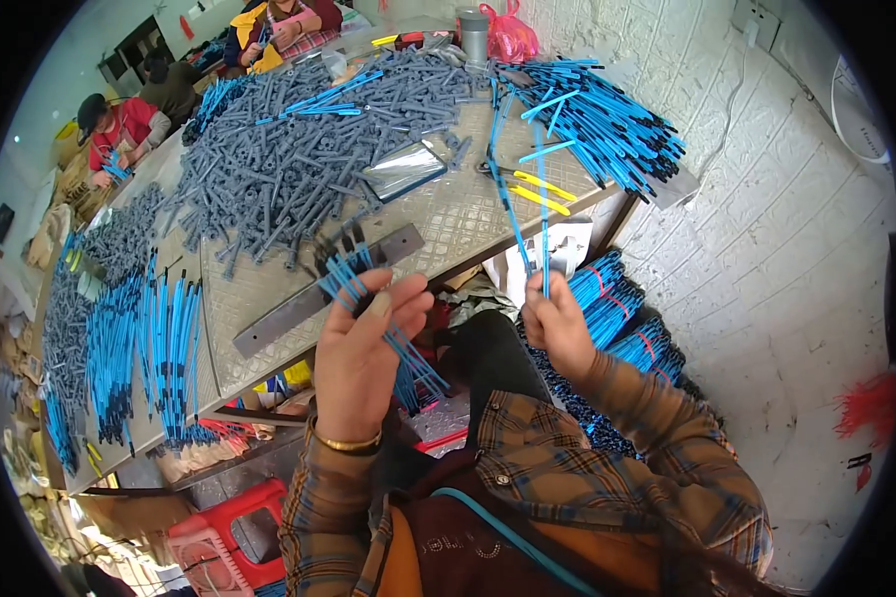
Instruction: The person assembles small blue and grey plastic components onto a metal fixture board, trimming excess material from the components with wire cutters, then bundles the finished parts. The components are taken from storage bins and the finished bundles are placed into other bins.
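Note:
Over the near table edge, my left hand [363, 338] is closed around a small bundle of thin blue rods [400, 348] with dark tips. Their dark ends stick up above the fingers, and the lower ends hang below the palm. To the right, my right hand [558, 323] pinches the lower end of long thin blue strands [545, 234] that rise toward the table. Whether these are two pieces or one bent piece, I cannot tell. A flat grey metal bar [269, 323] lies on the table just behind my left hand.
A large heap of grey tubes [279, 169] covers the table [448, 224]. Blue rods [607, 129] pile at the far right, near yellow-handled pliers [543, 199] and a phone-like slab [405, 172]. Tied bundles [617, 308] lie below the edge. A red stool [231, 532] stands lower left; other people work beyond.

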Demonstrator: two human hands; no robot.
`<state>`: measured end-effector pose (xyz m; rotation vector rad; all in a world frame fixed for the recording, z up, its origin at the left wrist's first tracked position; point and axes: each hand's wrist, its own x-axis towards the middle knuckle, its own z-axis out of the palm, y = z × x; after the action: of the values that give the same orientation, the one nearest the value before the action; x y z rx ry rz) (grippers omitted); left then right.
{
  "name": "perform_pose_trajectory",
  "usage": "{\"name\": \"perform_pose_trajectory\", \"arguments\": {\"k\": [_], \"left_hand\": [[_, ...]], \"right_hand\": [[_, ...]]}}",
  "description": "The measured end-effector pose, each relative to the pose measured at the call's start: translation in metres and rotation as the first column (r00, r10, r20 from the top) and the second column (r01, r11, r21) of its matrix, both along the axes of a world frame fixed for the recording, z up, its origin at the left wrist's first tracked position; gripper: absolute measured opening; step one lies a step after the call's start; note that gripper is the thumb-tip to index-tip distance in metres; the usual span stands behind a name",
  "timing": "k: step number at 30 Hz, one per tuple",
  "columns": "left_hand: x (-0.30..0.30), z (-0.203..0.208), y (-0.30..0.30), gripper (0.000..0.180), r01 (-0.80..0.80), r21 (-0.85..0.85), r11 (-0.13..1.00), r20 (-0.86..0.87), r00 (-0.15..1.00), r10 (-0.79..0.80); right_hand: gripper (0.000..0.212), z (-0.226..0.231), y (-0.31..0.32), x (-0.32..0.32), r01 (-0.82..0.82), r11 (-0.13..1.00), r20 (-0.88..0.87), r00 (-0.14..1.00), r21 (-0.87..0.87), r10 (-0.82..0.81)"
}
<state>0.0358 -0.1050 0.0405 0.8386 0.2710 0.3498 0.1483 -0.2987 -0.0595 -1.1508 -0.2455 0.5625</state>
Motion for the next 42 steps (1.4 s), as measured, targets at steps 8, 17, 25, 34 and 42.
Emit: {"name": "perform_pose_trajectory", "arguments": {"k": [8,17,25,34,42], "left_hand": [[0.046,-0.032,0.019,0.02,-0.32,0.205,0.925,0.218,0.936,0.276],[0.04,-0.029,0.005,0.016,-0.427,0.221,0.877,0.255,0.893,0.371],[0.037,-0.029,0.006,0.014,-0.453,0.203,0.868,0.201,0.887,0.416],[0.036,-0.035,0.016,0.019,-0.425,0.055,0.904,0.249,0.882,0.4],[0.012,-0.035,0.028,0.015,-0.102,-0.241,0.965,0.434,0.878,0.202]], "right_hand": [[0.013,0.004,-0.012,-0.033,0.178,0.919,0.892,0.363,-0.351,0.27],[0.01,0.011,-0.013,-0.034,0.11,0.926,0.928,0.145,-0.36,0.343],[0.012,0.013,-0.017,-0.026,0.128,0.939,0.948,0.015,-0.318,0.319],[0.025,0.015,-0.009,-0.021,0.238,0.906,0.796,0.586,-0.35,0.154],[0.037,0.056,0.026,0.129,0.478,0.622,0.758,0.571,-0.62,0.316]]}}
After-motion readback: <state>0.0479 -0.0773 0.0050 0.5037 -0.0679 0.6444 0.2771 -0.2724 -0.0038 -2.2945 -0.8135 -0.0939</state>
